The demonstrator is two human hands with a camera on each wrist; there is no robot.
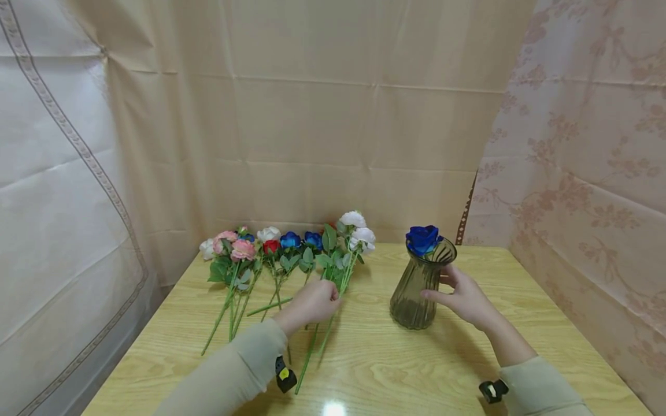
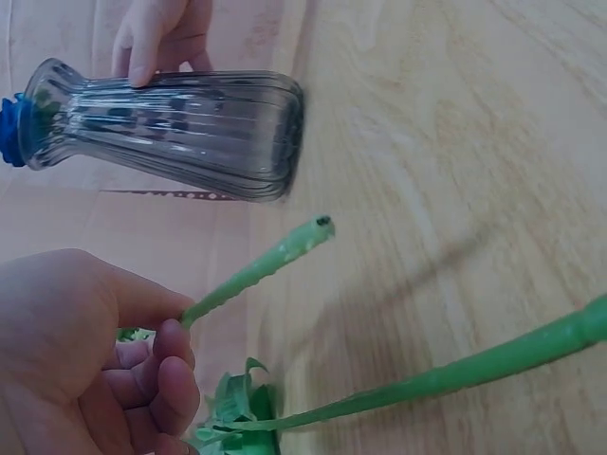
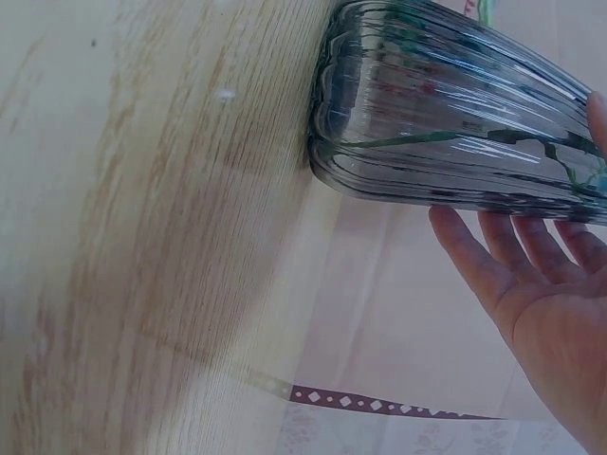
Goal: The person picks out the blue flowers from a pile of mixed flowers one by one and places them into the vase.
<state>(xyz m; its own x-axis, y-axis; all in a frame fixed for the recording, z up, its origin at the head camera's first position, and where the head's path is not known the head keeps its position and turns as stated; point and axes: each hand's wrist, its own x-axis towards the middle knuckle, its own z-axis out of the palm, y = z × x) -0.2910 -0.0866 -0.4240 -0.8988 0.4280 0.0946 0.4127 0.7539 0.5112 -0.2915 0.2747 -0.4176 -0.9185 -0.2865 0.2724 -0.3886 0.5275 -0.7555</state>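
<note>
A ribbed, smoky glass vase [image 1: 413, 294] stands upright at the right of the table, with a blue rose [image 1: 424, 240] in its mouth. My right hand [image 1: 468, 297] holds the vase's right side, thumb in front and fingers round the back; in the right wrist view the fingertips [image 3: 446, 218] are at the glass. My left hand [image 1: 314, 301] pinches a green stem [image 2: 261, 270] between thumb and fingers, its cut end pointing out past them. This stem seems to belong to the white flowers [image 1: 362, 238] just beyond the hand. Another long stem [image 2: 446, 374] lies beside it.
Left of the vase, pink flowers [image 1: 243, 249], a red rose [image 1: 271, 247], blue roses [image 1: 290, 240] and a white flower [image 1: 269, 233] lie along the back of the wooden table [image 1: 374, 370]. A beige curtain [image 1: 312, 115] hangs behind, a flowered cloth [image 1: 588, 173] at right.
</note>
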